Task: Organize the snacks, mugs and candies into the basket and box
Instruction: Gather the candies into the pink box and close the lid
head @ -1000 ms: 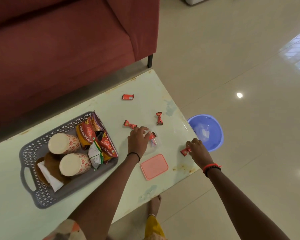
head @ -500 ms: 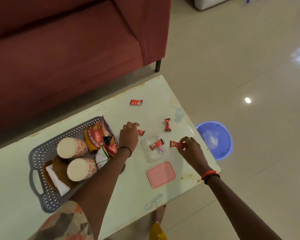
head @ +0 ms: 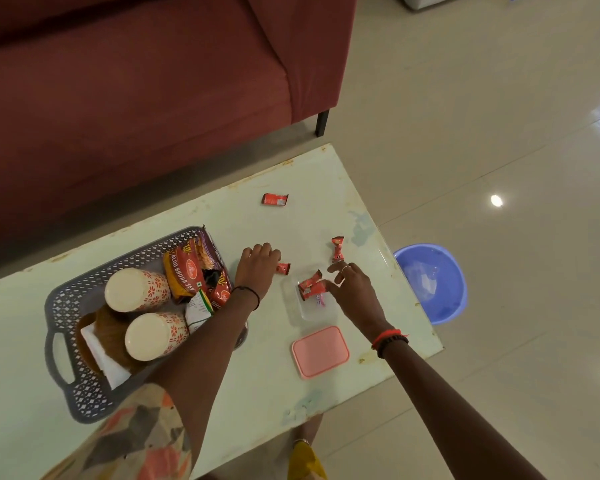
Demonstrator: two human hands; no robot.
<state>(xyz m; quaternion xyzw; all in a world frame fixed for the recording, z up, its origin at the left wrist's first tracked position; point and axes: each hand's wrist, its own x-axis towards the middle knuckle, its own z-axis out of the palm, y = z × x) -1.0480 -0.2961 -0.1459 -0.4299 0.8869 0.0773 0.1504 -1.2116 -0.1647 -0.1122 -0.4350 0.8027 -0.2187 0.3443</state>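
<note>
The left hand (head: 257,270) pinches a small red wrapped candy (head: 283,268) on the pale green table (head: 264,393), just beside the clear plastic box (head: 307,313). The right hand (head: 352,289) hangs over that box with its fingers spread loose. The candy looks light, crinkly and a bit slippery, so an end of the wrapper is the best spot to hold, and though the flat pink lid (head: 320,351) sits near the box, nothing blocks the short way in.

sofa (head: 136,98): dark red fabric, black leg (head: 322,123) at right corner, behind table
table (head: 326,181): pale green top, stained, edges chipped
basin (head: 433,282): blue plastic, on floor just right of table
floor (head: 465,116): glossy beige tiles, light glare spots
</note>
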